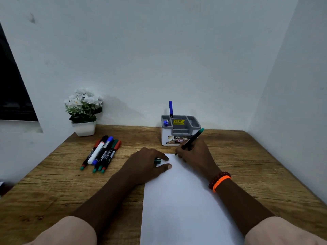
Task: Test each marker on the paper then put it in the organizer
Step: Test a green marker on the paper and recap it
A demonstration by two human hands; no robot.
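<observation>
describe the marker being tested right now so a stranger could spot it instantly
Start at the grey and white organizer by the back wall. Just before it, the right hand grips a black marker, tip on the paper. Unlike the pile lying left, it stands tilted, green end up.
</observation>
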